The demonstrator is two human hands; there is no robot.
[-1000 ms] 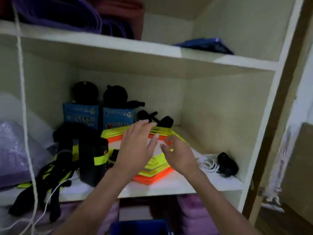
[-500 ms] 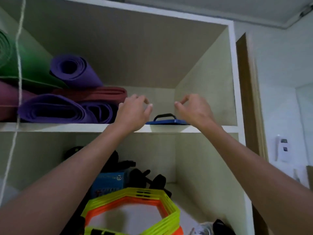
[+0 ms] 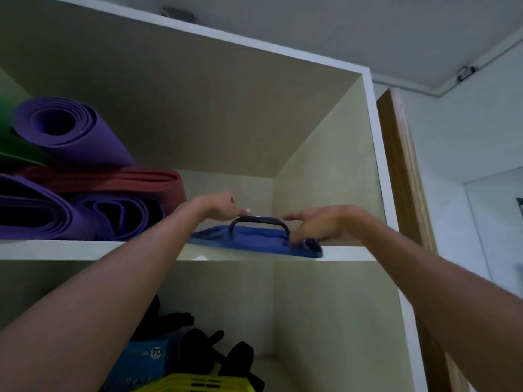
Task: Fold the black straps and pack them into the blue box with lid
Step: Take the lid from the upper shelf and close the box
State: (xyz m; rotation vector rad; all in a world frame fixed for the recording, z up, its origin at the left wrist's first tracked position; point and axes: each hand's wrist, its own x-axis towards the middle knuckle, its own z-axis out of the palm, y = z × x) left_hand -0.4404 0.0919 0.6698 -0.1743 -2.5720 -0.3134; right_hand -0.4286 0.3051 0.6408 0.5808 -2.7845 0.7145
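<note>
I'm fetching the blue lid [image 3: 249,241] off the upper shelf [image 3: 85,249]: my left hand [image 3: 223,206] and right hand [image 3: 319,222] (both spread) flank its black handle [image 3: 259,221]; next, grasp and lower it.

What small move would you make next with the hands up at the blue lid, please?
Probably close both hands on the lid and slide it off the shelf: the left hand and right hand flank its black handle, neither clearly gripping.

I'm at a home storage closet for exercise gear: rolled yoga mats [image 3: 70,131] stacked upper left, yellow agility rings [image 3: 195,384] on the shelf below.
</note>
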